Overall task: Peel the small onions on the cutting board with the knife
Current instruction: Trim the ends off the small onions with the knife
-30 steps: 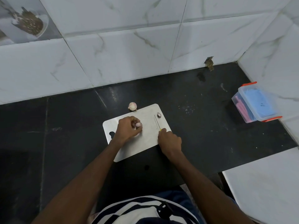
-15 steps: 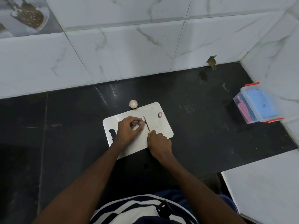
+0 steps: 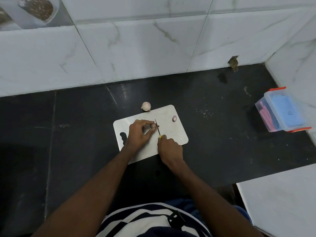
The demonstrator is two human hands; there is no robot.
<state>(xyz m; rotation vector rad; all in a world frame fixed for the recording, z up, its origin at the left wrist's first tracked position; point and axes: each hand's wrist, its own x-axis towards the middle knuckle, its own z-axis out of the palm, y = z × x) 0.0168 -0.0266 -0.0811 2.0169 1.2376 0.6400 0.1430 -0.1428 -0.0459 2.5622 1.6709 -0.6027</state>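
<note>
A white cutting board lies on the dark counter. My left hand pins a small onion to the board with its fingertips; most of the onion is hidden by the fingers. My right hand grips a thin knife by its yellow handle. The blade stands right against the onion's right end. A cut purple onion piece lies near the board's far right corner. A pale bulb sits on the counter just beyond the board's far edge.
A clear plastic box with orange clips, holding blue and pink items, stands at the right by the tiled wall. White marble tiles rise behind the counter. A white surface lies at the lower right.
My right hand has moved left with the knife, bringing the blade from the board's right side up against the onion held in my left hand.
</note>
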